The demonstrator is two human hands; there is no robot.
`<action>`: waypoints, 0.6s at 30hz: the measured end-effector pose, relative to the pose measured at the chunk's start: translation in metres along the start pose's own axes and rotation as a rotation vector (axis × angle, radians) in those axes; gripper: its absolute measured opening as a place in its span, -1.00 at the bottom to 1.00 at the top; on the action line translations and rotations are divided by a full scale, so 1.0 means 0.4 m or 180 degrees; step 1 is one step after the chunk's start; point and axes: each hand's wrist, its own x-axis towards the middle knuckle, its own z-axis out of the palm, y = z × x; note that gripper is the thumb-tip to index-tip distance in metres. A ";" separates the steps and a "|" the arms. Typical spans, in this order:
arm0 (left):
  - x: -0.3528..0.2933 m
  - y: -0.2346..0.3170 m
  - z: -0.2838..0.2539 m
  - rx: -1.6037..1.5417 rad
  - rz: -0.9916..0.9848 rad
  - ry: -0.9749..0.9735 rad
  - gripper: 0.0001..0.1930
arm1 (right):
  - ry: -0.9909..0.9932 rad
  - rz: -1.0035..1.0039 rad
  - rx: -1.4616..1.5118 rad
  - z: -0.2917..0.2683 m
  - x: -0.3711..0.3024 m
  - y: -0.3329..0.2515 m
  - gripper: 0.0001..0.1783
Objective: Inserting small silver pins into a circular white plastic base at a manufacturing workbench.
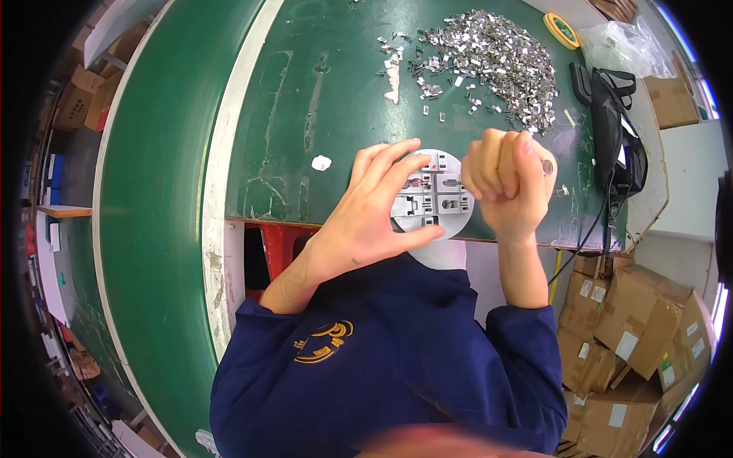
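Blurred reddish patch (435, 441) is noted nearest the lens; its nature cannot be told. Green bench (343, 107) is seen beyond. Near its far right corner, small metal pieces (496, 57) are heaped; each is judged light, stiff and slippery, best taken singly by its edges. Left hand (370, 206) is spread wide around the left side of a round grey fixture (450, 226), thumb by the near rim. Right hand (510, 179) is curled tight above the right rim; contact cannot be told. Fixture is located at the bench's near edge; judged rigid, fairly heavy, smooth, and best gripped by its outer rim. Small blocks (452, 202) on its face should be spared pressure, as fine parts may be bent. Smallest: a brown round-ended item (547, 167), apparently held in the right fist, mostly hidden.
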 end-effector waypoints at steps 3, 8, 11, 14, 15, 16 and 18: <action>0.002 -0.003 0.004 0.0149 0.0089 -0.0191 -0.19 | 0.0293 -0.0066 0.0127 0.034 -0.010 0.028 -0.42; 0.002 -0.013 0.007 0.0271 0.0107 -0.0359 -0.05 | 0.0420 -0.0293 0.0457 0.038 -0.027 0.068 -0.49; -0.002 -0.017 0.009 0.0260 0.0117 -0.0349 -0.05 | 0.0214 -0.0468 -0.0297 0.050 -0.036 0.073 -0.43; -0.007 -0.020 0.011 0.0251 0.0143 -0.0343 -0.05 | 0.0060 -0.0734 -0.0995 0.065 -0.027 0.086 -0.45; -0.006 -0.025 0.013 0.0260 0.0172 -0.0366 -0.04 | -0.0019 -0.0872 -0.1345 0.067 -0.025 0.089 -0.46; -0.001 -0.029 0.013 0.0272 0.0211 -0.0376 -0.04 | -0.0023 -0.0878 -0.1349 0.064 -0.017 0.089 -0.46; 0.002 -0.027 0.011 0.0288 0.0263 -0.0384 -0.04 | -0.0227 -0.0766 -0.1332 0.055 -0.002 0.087 -0.55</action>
